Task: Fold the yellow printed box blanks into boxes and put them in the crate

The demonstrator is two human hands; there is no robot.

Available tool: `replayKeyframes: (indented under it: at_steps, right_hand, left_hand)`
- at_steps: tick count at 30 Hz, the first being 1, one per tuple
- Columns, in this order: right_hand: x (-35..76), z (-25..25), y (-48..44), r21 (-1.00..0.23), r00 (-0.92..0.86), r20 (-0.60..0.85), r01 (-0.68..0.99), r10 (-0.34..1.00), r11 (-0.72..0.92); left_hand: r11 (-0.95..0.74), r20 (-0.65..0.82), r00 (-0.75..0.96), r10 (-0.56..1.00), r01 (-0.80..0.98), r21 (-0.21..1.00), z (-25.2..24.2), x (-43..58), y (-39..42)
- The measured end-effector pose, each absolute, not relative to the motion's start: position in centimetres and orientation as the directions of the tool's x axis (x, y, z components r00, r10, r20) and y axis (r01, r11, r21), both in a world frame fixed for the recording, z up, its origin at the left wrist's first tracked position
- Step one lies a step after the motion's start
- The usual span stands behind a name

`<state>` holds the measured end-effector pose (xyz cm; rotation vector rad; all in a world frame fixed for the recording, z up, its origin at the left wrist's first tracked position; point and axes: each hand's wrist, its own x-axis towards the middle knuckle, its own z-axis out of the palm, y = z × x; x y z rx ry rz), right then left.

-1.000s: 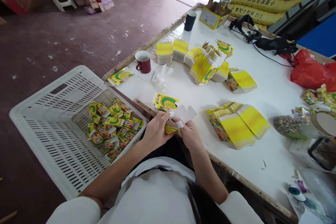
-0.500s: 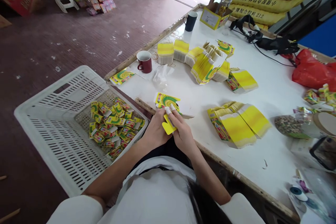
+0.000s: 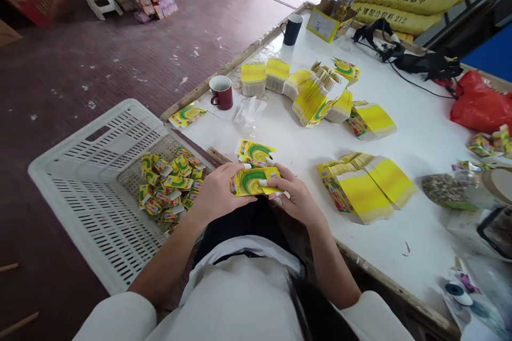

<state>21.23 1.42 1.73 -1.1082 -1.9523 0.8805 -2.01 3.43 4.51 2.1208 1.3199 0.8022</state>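
A small yellow and green printed carton (image 3: 252, 183) is held level between both hands, over my lap at the table's edge. My left hand (image 3: 220, 192) wraps round its left end, fingers curled. At its right end, my right hand (image 3: 294, 192) pinches it near a yellow flap and a barcode; white coverings show on some fingertips. Just beyond lies another yellow-green carton (image 3: 256, 151) on the table. To the left, a white plastic basket (image 3: 80, 192) holds many small filled-looking cartons (image 3: 176, 181).
Stacks of flat yellow cartons (image 3: 364, 186) lie to the right, with more stacks (image 3: 306, 90) farther back. A red mug (image 3: 221, 93), crumpled tissue (image 3: 250, 113) and dark mug (image 3: 292, 30) stand along the left side. A jar (image 3: 446, 190) and red bag (image 3: 482, 101) are at right.
The carton between my hands has turned from an upright, tilted hold to lying level with its broad printed face up. My hands have moved apart to its two ends.
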Motion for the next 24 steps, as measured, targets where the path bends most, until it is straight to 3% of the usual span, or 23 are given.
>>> replayKeyframes:
  at_steps: [4, 10, 17, 21, 24]
  right_hand:
    - [20.7, 1.8, 1.7, -0.826, -0.317, 0.300, 0.385, 0.899, 0.412]
    - [18.3, 0.8, 0.8, -0.895, -0.193, 0.303, 0.279, 0.933, 0.348]
    - [17.3, 1.3, 1.3, -0.834, -0.049, 0.429, 0.362, 0.902, 0.417]
    - [17.7, 1.1, 1.5, -0.893, -0.046, 0.333, 0.306, 0.942, 0.331]
    - [17.2, 1.1, 1.6, -0.908, 0.077, 0.313, 0.318, 0.947, 0.274]
  left_hand:
    - [-0.297, 0.178, 0.260, 0.949, 0.551, 0.779, 4.8, -1.6, 3.0]
    - [-0.078, 0.041, 0.149, 0.988, 0.255, 0.964, 5.2, -1.7, 2.6]
    - [0.106, -0.106, 0.028, 0.994, 0.012, 0.994, 3.8, 0.0, 2.0]
    - [0.165, -0.161, 0.060, 0.985, -0.063, 0.984, 3.8, 0.6, 1.6]
    - [0.194, -0.188, 0.068, 0.980, -0.090, 0.977, 3.9, 1.0, 1.4]
